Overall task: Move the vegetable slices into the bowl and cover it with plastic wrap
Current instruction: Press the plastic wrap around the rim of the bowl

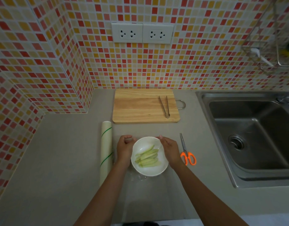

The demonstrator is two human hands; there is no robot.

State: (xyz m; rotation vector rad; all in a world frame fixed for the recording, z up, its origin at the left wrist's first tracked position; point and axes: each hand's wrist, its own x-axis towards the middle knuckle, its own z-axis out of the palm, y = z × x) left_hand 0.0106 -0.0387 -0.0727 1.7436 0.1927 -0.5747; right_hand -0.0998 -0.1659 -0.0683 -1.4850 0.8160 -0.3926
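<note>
A white bowl (149,170) stands on the grey counter and holds several pale green vegetable slices (147,158). A clear sheet of plastic wrap (155,193) lies over the bowl and trails toward me across the counter. My left hand (125,147) is at the bowl's left rim with its fingers curled, pinching the wrap. My right hand (169,149) is at the bowl's upper right rim, its fingertips pinched on the wrap's edge. The roll of plastic wrap (106,152) lies lengthwise just left of my left hand.
A wooden cutting board (140,106) with metal tongs (165,108) on it sits behind the bowl. Orange-handled scissors (187,152) lie right of my right hand. A steel sink (248,136) fills the right side. Tiled walls close the back and left.
</note>
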